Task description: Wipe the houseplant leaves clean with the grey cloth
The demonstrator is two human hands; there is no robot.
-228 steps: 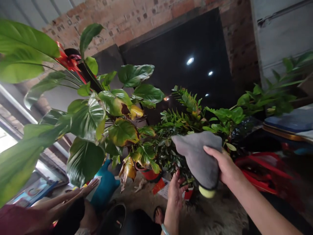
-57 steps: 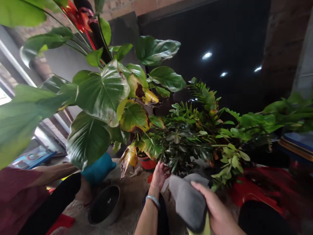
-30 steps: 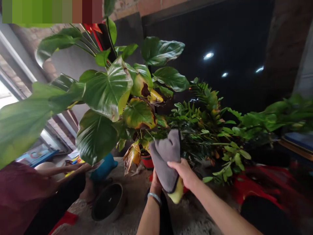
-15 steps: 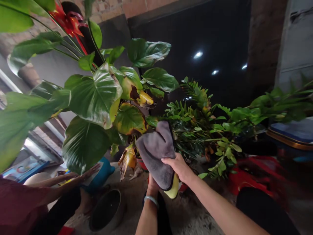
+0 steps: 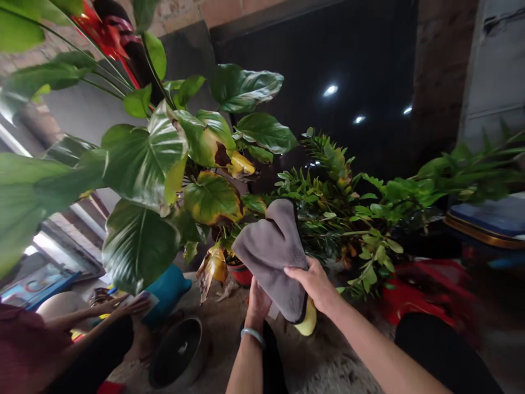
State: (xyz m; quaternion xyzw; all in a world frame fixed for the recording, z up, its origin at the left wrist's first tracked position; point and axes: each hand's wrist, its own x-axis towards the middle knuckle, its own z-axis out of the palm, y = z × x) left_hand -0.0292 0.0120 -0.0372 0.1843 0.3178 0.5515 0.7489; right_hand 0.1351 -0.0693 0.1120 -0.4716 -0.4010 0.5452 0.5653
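A thick plush cloth, grey on top with a dark border and a yellow underside, spreads in front of me. My right hand is closed on its right edge, thumb lying on the grey face. Below the cloth's lower left side is my left hand, wearing a pale bracelet. Its fingers go behind the cloth, so their grip is hidden. A browned, yellowing leaf and a withered leaf hang just left of the cloth. A red pot shows behind my left hand.
A large leafy plant fills the left, and low bushy plants stand at right. On the floor is a dark round tub. At lower left another person's arm reaches near a blue container. A red object lies right.
My right hand and the cloth have shifted slightly right and down relative to my left hand, uncovering more of it and the red pot. The other person's hand has moved slightly left.
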